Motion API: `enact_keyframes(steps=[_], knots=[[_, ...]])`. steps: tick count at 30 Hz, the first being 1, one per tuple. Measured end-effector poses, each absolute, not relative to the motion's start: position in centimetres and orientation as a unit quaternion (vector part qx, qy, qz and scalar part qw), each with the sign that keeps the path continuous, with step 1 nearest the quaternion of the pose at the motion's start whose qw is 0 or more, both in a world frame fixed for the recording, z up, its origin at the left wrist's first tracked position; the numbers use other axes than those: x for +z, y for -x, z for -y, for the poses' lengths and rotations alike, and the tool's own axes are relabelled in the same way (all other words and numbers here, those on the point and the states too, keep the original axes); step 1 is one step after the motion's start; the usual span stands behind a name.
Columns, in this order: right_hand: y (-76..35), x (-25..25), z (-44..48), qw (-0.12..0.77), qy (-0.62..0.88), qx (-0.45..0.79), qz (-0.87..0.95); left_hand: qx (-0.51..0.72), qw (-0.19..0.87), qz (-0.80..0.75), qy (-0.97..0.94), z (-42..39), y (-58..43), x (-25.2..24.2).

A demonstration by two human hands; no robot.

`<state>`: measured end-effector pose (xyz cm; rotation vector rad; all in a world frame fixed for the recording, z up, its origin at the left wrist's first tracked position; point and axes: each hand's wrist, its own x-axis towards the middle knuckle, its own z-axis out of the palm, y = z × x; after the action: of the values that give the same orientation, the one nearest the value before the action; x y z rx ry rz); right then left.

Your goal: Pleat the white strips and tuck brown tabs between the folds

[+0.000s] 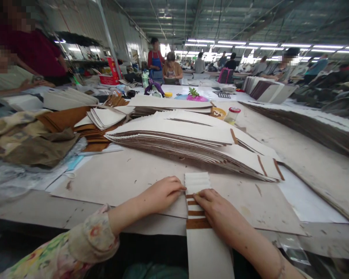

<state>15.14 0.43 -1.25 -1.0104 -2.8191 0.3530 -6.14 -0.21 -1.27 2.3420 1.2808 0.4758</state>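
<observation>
A fanned stack of narrow white strips (197, 181) with brown undersides lies at the near edge of the worktable (119, 182). My left hand (163, 192) presses its fingertips against the stack's left edge, fingers curled together. My right hand (216, 209) lies flat on top of the strips, fingers stretched toward the left, covering several brown edges. The lowest strip hangs over the table edge toward me.
A large fanned pile of long white-and-brown pieces (192, 141) lies just beyond. Brown material and cloth (37, 143) sit at left, a small jar (232, 114) and bowl (218, 112) farther back. Other people (171, 68) work at distant tables.
</observation>
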Motion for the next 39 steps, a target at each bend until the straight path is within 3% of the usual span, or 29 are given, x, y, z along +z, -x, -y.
enact_keyframes(steps=[10, 15, 20, 32, 39], knots=[[-15.6, -3.2, 0.5, 0.158, 0.362, 0.085, 0.915, 0.112, 0.094, -0.499, -0.854, -1.2, 3.5, -1.8], [-15.5, -3.7, 0.6, 0.184, 0.362, 0.071, 0.911, 0.128, 0.096, -0.510, -0.845, -1.2, 3.0, -1.3], [-15.5, -3.5, 0.8, 0.195, 0.362, 0.060, 0.910, 0.129, 0.160, -0.530, -0.822, -2.6, 2.2, -0.5], [-15.8, -4.1, 0.9, 0.244, 0.343, 0.036, 0.906, 0.128, 0.439, -0.542, -0.705, -4.5, 0.0, 1.3], [-15.6, -3.8, 0.9, 0.254, 0.342, 0.059, 0.903, 0.150, 0.543, -0.468, -0.681, -6.0, -1.6, 0.8]])
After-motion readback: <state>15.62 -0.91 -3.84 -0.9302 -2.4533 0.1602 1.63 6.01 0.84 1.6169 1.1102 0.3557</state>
